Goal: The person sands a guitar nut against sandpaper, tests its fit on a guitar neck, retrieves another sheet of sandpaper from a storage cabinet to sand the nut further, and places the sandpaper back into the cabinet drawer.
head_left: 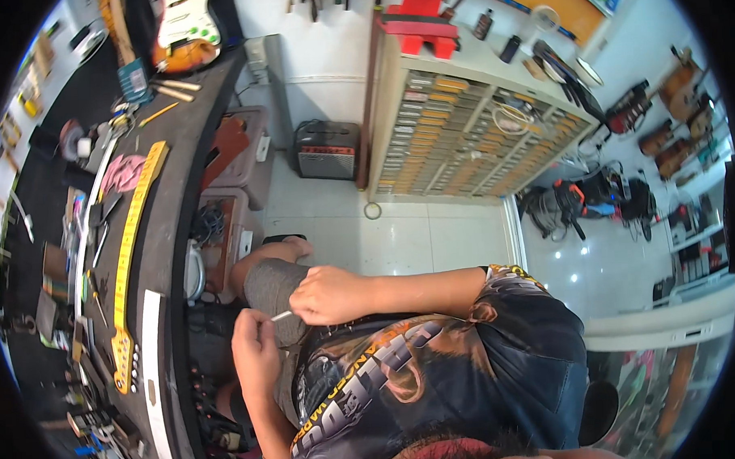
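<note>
Held over my lap is a small, thin white stick (pixel 281 315), with my left hand (pixel 256 347) pinching its left end and my right hand (pixel 321 296) closed on its right end. To my left on the dark workbench (pixel 162 261) lies a yellow guitar neck (pixel 135 246), its headstock toward me. A long white strip (pixel 156 374) lies beside it along the bench edge. Farther along are a pink cloth (pixel 123 173) and several small tools.
A grey drawer cabinet (pixel 429 138) stands ahead, with a red vise-like fixture (pixel 421 25) on top. A small amplifier (pixel 326 150) is on the tiled floor, plastic bins (pixel 245 197) beside the bench. A guitar body (pixel 186 29) rests at the bench's far end.
</note>
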Available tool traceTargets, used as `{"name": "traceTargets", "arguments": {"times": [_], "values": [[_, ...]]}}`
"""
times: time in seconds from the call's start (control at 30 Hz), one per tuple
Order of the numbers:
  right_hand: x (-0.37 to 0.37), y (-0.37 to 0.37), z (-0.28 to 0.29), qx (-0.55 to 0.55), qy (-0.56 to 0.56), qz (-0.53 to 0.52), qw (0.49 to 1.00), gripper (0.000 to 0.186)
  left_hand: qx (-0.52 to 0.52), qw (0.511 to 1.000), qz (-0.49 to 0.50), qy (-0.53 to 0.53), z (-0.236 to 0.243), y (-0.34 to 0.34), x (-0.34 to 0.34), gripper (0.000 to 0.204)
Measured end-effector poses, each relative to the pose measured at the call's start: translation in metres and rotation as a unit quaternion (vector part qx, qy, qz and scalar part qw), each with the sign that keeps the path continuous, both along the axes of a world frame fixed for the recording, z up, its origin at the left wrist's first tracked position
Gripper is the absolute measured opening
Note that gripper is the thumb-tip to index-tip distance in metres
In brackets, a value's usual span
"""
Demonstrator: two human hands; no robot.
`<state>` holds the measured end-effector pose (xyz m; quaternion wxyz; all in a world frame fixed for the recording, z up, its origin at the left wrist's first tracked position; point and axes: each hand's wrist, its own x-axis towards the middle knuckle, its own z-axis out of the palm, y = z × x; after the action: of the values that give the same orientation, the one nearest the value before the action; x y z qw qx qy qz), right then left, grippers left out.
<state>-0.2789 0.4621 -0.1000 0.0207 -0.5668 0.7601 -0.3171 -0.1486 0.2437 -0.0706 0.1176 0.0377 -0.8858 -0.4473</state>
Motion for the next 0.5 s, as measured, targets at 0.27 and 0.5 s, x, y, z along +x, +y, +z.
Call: {"name": "traceTargets", "arguments": {"times": [0.27,0.5], "values": [[-0.056,0.138,-0.070,-0.063,-0.242,-0.400,0.882,0.020,0.212,0.975,-0.061,-0.016,-0.041,-0.002,-0.053,0.012],[-0.164,0.344,-0.079,-0.497,-0.152,-0.679,0.518,0.055,0.447,0.876,-0.129,-0.125,-0.098,0.025,-0.098,0.016]]}}
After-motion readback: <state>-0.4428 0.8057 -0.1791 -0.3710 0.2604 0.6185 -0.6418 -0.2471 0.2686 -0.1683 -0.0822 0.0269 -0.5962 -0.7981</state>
